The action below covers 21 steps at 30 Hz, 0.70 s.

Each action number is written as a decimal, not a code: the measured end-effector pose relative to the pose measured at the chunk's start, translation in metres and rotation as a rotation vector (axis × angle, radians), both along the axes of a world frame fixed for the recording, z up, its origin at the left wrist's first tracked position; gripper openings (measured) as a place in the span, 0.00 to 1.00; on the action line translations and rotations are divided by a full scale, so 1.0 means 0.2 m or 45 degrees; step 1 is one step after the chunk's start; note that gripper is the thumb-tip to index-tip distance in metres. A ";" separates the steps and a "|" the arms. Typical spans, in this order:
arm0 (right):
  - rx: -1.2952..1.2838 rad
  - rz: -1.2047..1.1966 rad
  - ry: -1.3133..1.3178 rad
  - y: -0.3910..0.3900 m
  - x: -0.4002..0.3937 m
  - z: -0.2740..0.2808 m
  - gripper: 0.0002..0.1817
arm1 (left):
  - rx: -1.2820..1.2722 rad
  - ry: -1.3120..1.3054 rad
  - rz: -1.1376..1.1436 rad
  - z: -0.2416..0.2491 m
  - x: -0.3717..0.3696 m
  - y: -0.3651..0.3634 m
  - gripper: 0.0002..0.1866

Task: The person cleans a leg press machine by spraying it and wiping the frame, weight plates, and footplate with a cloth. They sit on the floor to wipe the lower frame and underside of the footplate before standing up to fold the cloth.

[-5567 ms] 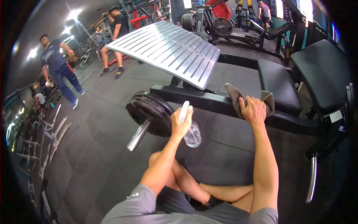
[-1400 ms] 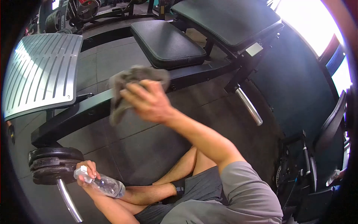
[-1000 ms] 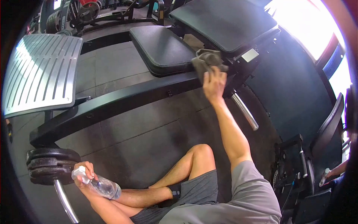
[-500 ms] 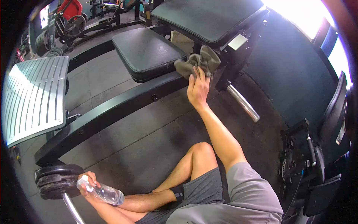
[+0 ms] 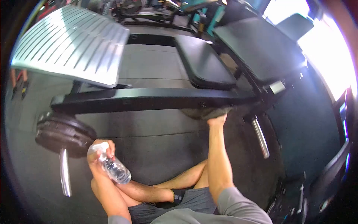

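Dark rubber floor (image 5: 156, 149); ribbed metal footplate (image 5: 74, 41) upper left; black padded seat (image 5: 205, 61); bright window (image 5: 328, 63) right.

One bottle (image 5: 113, 168), one cloth (image 5: 207, 112)

The right hand (image 5: 217, 120) reaches under the black frame beam (image 5: 149, 98), so its fingers are out of sight, and most of the grey cloth (image 5: 206, 112) lies hidden beneath that beam too (only a strip of it shows). The left hand (image 5: 99, 154) covers the neck of the spray bottle (image 5: 113, 168). The backrest pad (image 5: 261, 48) fades into window glare at right. The machines along the top edge are blurred and cut off.
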State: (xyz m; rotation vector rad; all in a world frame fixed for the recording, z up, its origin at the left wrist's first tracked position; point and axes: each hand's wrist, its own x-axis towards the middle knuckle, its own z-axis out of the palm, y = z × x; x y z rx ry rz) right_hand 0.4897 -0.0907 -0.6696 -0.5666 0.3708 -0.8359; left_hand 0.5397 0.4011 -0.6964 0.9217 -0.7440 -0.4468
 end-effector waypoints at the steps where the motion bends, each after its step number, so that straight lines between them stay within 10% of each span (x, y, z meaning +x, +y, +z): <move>1: -0.019 0.086 -0.050 0.15 0.03 0.00 0.29 | 0.014 0.018 -0.012 0.00 0.00 0.02 0.34; 7: 0.328 0.489 0.023 0.98 0.25 0.01 0.25 | 0.047 0.084 -0.267 0.03 0.00 0.05 0.30; 14: -0.300 0.121 0.103 1.48 0.01 0.20 0.21 | 0.223 -0.066 -0.397 0.00 0.05 0.10 0.25; 18: -1.323 -0.118 0.045 1.45 -0.01 0.20 0.22 | 0.125 -0.021 -0.454 0.01 0.06 0.10 0.24; 21: -1.098 0.414 -0.044 1.38 0.26 0.04 0.26 | 0.064 -0.116 -0.488 -0.04 0.10 0.07 0.24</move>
